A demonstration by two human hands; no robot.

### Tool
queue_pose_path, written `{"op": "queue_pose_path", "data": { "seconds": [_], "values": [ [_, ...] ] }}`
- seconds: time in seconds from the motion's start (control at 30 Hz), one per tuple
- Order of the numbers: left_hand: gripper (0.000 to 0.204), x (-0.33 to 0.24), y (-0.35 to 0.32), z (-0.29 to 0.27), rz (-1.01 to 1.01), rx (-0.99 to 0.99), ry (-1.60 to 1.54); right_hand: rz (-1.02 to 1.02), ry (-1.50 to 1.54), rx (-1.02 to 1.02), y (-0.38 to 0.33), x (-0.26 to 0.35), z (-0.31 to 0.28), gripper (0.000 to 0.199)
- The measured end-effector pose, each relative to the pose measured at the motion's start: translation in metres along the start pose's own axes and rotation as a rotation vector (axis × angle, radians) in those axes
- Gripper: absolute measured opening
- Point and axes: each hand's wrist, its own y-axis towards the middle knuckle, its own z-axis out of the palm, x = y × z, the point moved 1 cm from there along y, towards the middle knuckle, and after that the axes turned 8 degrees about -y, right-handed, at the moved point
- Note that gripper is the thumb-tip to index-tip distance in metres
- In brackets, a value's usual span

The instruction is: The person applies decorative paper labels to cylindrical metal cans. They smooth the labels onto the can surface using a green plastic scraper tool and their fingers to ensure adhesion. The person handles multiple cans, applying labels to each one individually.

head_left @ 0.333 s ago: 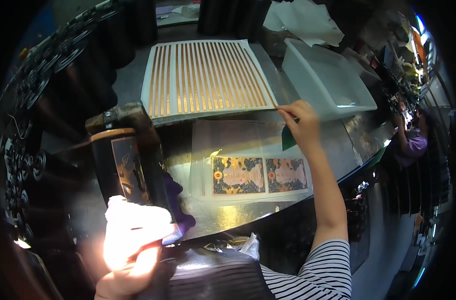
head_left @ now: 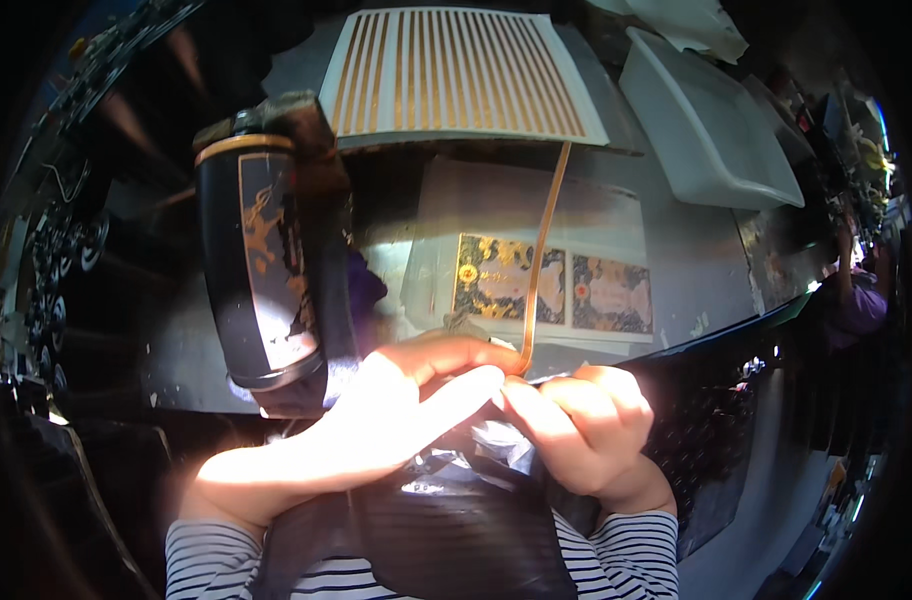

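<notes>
My left hand (head_left: 376, 410) and my right hand (head_left: 576, 420) meet close in front of me and together pinch the lower end of a thin gold strip (head_left: 541, 250). The strip rises from my fingertips toward a white sheet (head_left: 456, 70) lined with several gold strips at the back of the table. A black cylinder with a gold rim and gold artwork (head_left: 261, 265) stands tilted just left of my left hand. A clear sheet with two ornate gold-patterned labels (head_left: 551, 280) lies flat behind my hands.
A white plastic tray (head_left: 706, 120) sits at the back right. Another person in purple (head_left: 856, 290) works at the far right. Dark racks of round black parts (head_left: 46, 290) line the left side. A dark bundle (head_left: 456, 520) lies on my lap.
My right hand has come back from the striped sheet with one gold strip. My left hand rose to meet it, and the view has tipped closer to the table.
</notes>
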Motion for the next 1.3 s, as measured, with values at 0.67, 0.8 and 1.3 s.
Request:
{"op": "queue_pose_path", "data": {
  "seconds": [0.67, 0.8, 1.3],
  "values": [
    [0.011, 0.031, -0.125, -0.074, 0.544, -0.613, 1.320, 0.358, 0.651, 0.462, 0.081, 0.075, 0.046, 0.044],
    [0.024, 0.056, -0.123, -0.078, 0.763, -0.773, 1.436, 0.211, 0.631, 0.570, 0.093, 0.087, 0.037, 0.037],
    [0.006, 0.021, -0.107, -0.086, 0.628, -0.539, 1.164, 0.787, 0.795, 0.695, 0.000, -0.015, 0.008, 0.026]
  ]
}}
